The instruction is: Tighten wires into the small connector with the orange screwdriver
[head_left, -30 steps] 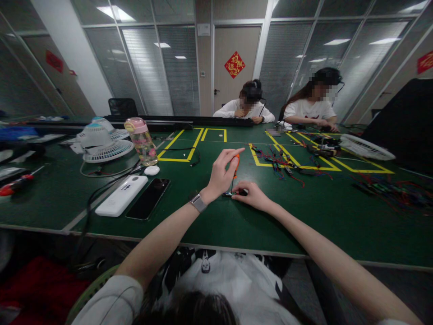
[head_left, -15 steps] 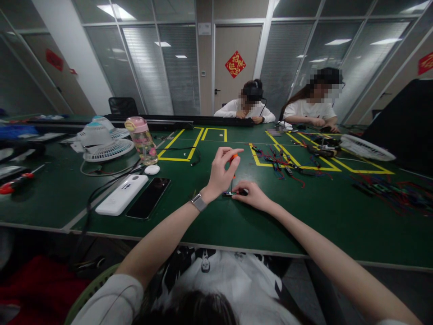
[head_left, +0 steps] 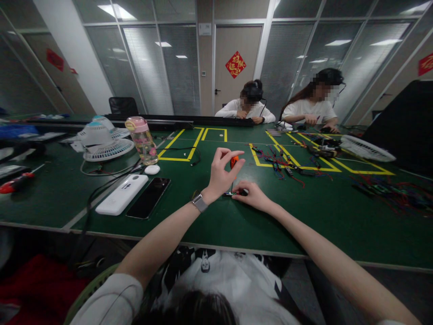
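Phone (head_left: pixel 148 204) right of power bank (head_left: pixel 122 195); bottle (head_left: pixel 142 141) behind them; fan (head_left: pixel 103 144) left of bottle.

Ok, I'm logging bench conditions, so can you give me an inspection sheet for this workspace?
Surface: green table with yellow tape outlines.
Job's things: orange-handled screwdriver, upright, tip on a small dark part.
Clutter: fan, pink-capped bottle, power bank, phone.
Hands: left hand grips the screwdriver; right hand pins the part.
Cables: red and black wires beyond the hands.
Surroundings: two people seated opposite; glass walls.
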Action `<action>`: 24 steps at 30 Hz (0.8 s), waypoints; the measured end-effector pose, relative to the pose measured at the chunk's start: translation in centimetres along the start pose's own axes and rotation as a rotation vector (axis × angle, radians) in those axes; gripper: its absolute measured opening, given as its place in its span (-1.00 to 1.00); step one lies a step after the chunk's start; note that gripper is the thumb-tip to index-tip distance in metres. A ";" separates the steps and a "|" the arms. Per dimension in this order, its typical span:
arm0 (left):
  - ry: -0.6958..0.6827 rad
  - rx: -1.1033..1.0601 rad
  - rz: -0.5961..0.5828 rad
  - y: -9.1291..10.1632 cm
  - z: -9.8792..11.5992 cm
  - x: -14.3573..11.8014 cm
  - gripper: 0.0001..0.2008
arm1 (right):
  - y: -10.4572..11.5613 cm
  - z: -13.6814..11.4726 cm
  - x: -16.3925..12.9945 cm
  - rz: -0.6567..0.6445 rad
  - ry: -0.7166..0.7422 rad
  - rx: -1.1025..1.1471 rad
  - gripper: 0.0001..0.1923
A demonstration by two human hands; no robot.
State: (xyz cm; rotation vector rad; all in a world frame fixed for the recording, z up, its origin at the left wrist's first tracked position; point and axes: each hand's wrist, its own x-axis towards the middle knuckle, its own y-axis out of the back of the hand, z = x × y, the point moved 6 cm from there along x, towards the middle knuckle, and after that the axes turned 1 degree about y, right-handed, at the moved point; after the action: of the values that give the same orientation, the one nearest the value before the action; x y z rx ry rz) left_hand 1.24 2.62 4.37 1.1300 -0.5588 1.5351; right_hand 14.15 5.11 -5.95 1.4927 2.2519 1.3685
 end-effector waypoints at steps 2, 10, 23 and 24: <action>0.000 -0.037 -0.020 -0.1 -0.1 0.0 -0.74 | 0.0 0.0 0.0 -0.003 0.004 -0.009 -0.90; 0.011 -0.021 0.009 0.1 0.0 0.0 -0.81 | 0.0 0.0 0.0 -0.001 -0.010 0.001 -0.90; 0.023 -0.028 -0.037 -0.3 -0.3 -0.2 -0.72 | 0.0 -0.2 -0.1 -0.001 0.002 -0.013 -0.89; 0.020 0.004 -0.016 -0.2 -0.3 -0.2 -0.73 | 0.0 -0.2 -0.1 -0.002 0.001 -0.009 -0.90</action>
State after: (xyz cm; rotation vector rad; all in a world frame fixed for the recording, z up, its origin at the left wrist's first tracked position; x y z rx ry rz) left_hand 1.28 2.82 4.06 1.1180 -0.5322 1.5324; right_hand 14.08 4.90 -5.84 1.4871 2.2436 1.3773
